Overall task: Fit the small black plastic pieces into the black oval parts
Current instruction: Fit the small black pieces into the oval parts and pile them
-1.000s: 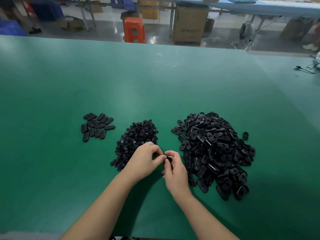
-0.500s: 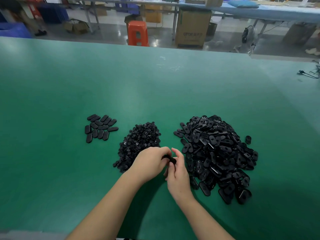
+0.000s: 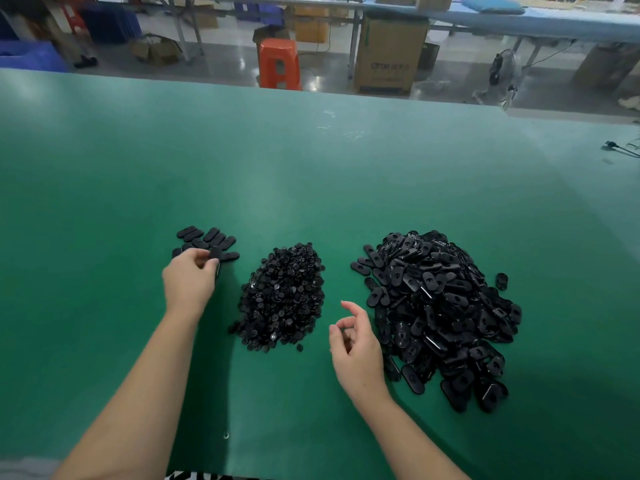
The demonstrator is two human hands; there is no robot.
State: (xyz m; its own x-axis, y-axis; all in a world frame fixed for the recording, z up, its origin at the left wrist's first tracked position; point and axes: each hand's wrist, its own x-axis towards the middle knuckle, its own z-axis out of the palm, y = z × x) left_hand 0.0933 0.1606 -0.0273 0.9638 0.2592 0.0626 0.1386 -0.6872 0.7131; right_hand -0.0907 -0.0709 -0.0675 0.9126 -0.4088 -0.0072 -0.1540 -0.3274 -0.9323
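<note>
On the green table (image 3: 311,168) a heap of small black plastic pieces (image 3: 284,296) lies in the middle. To its right is a larger heap of black oval parts (image 3: 440,306). At the left, several oval parts lie flat in a loose group (image 3: 207,237). My left hand (image 3: 188,282) reaches over that group's near edge and pinches one black oval part (image 3: 215,252) at its fingertips. My right hand (image 3: 356,351) hovers between the two heaps, fingers loosely curled, holding nothing.
A stray oval part (image 3: 501,281) sits just right of the large heap, and a tiny piece (image 3: 225,435) lies near the table's front edge. A black cable (image 3: 620,148) rests at the far right. Beyond the far edge stand an orange stool (image 3: 278,62) and a cardboard box (image 3: 389,60).
Both hands were together at the centre working one oval part. My left hand has carried it left to the flat group; my right hand has let go and drifted slightly right.
</note>
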